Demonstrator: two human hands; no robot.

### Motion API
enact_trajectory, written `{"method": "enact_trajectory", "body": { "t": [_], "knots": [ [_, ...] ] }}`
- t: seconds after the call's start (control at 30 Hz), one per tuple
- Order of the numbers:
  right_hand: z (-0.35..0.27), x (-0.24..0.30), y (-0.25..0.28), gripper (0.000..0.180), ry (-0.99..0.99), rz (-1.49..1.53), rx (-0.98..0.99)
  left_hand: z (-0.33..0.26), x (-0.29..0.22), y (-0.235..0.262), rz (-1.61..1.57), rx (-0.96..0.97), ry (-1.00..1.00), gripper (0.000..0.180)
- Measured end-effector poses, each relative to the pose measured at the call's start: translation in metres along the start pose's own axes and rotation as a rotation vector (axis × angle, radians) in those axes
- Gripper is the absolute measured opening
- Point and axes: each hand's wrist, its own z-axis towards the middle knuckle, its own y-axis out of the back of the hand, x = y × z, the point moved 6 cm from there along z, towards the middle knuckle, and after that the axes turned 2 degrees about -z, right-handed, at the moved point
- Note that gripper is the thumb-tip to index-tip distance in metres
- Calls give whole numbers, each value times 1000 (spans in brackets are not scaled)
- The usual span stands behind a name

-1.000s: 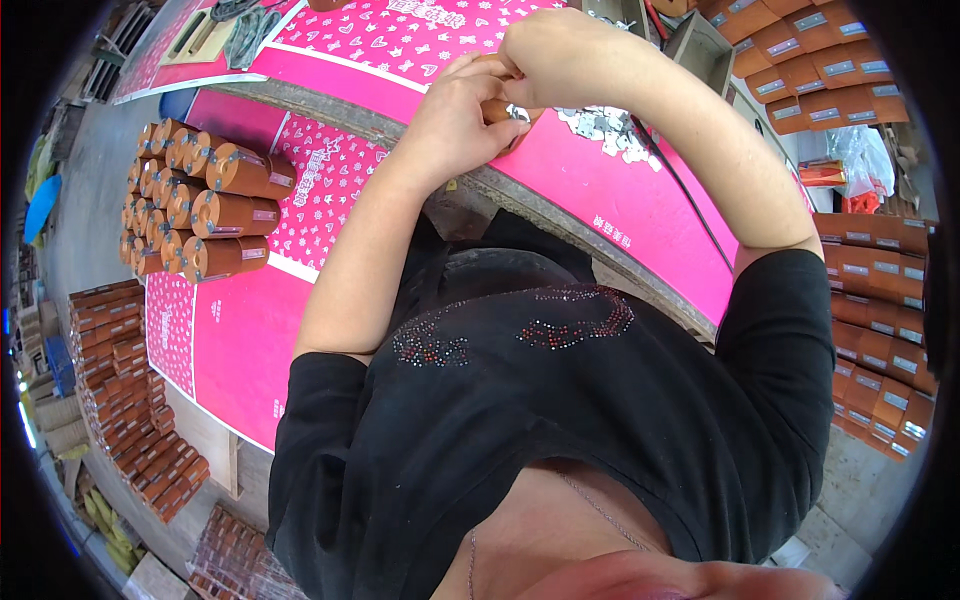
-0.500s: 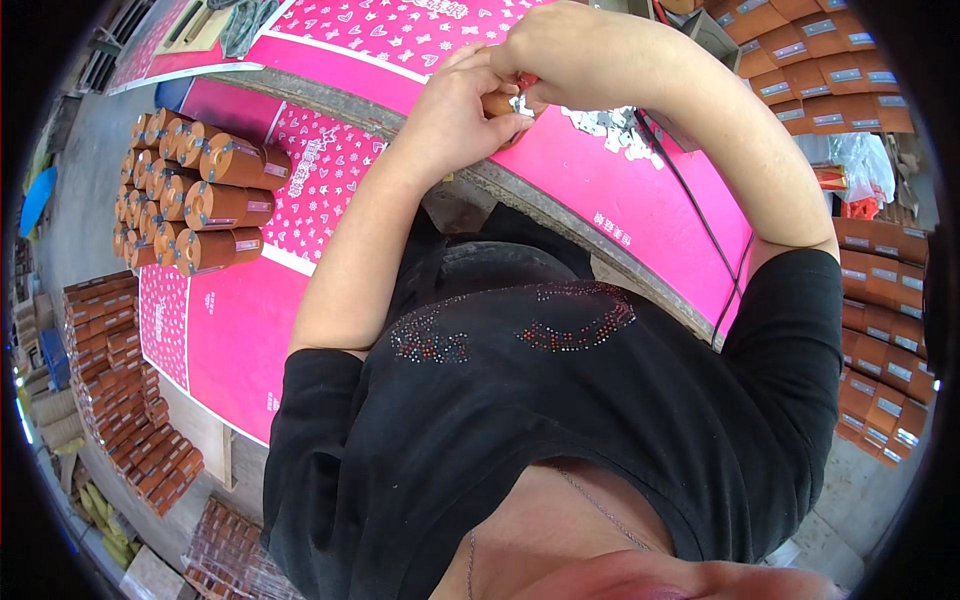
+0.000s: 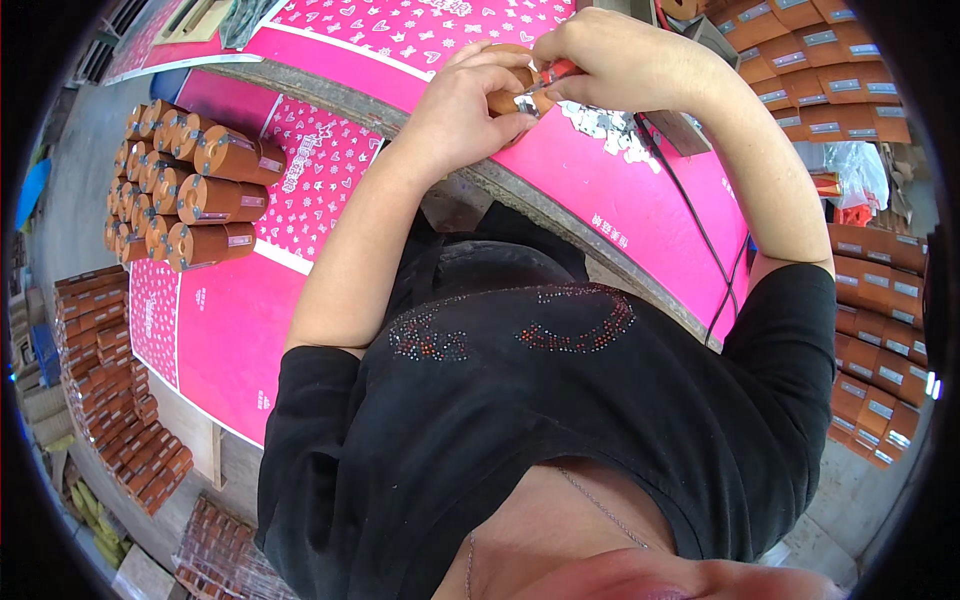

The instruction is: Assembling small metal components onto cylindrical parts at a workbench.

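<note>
Brown piece (image 3: pixel 502 103): over the pink table (image 3: pixel 545 165) near its edge, between the 2 hands; long axis hidden by fingers.
Left hand (image 3: pixel 468 102): wrapped around the piece from its left, the nearer hand.
Right hand (image 3: pixel 605 65): grasping a red-handled tool (image 3: pixel 561 70), just right of the piece.
Metal fitting (image 3: pixel 525 104): at the piece's right side.

Arms (image 3: pixel 352 260) bent; left hand (image 3: pixel 465 108) curled, right hand (image 3: pixel 605 66) clenched beside.
</note>
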Motion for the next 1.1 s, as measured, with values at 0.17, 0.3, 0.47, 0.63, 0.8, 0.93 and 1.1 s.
{"method": "enact_trajectory", "body": {
  "t": [0.17,0.3,0.47,0.63,0.8,0.93,1.1],
  "knots": [
    [-1,-3,1,21,-20,47,-7,1,0,0,-19,20,-2,22],
    [-1,-2,-5,21,-17,8,30,0,3,-2,-55,37,34,21],
    [0,-1,-2,22,-16,3,-4,0,1,0,-21,11,-28,20],
    [6,-3,-1,24,-125,103,91,0,3,-1,-46,0,-35,21],
    [13,-2,-1,24,-184,94,197,0,5,-2,-97,18,-11,21],
    [13,-1,1,25,-323,112,234,0,3,-2,35,32,-34,27],
    [20,5,8,24,-305,144,313,-1,4,-2,5,46,-21,29]
  ]
}}
